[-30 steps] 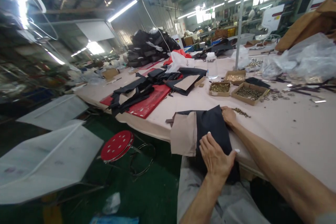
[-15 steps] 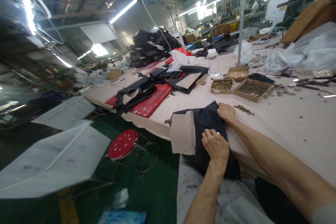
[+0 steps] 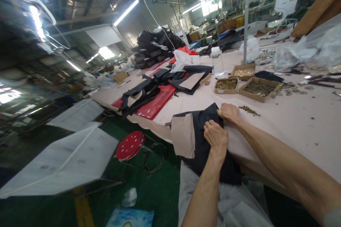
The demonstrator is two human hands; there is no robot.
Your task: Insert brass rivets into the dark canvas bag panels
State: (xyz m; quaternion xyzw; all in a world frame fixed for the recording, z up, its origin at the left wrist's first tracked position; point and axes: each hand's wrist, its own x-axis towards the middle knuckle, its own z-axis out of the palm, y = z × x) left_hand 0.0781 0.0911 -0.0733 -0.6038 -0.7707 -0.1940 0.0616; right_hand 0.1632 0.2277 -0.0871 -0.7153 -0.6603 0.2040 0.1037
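Note:
A dark fabric piece (image 3: 201, 149) with a tan lining flap (image 3: 183, 136) hangs over the near edge of the pale pink table (image 3: 287, 120) and onto my lap. My left hand (image 3: 216, 137) is closed, its fingers curled into the dark fabric near the middle. My right hand (image 3: 229, 112) grips the fabric's far corner on the table top, fingers bent. A small heap of brass rivets (image 3: 249, 110) lies just right of my right hand.
Three shallow cardboard trays of metal fittings (image 3: 257, 88) stand further back, beside a clear plastic jar (image 3: 217, 61). Black strips lie over a red sheet (image 3: 154, 103). A red stool (image 3: 130, 145) stands on the green floor to the left. Plastic bags (image 3: 306, 53) at right.
My left hand went from lying flat on the fabric to a closed grip and moved up toward my right hand. The fabric bunched slightly.

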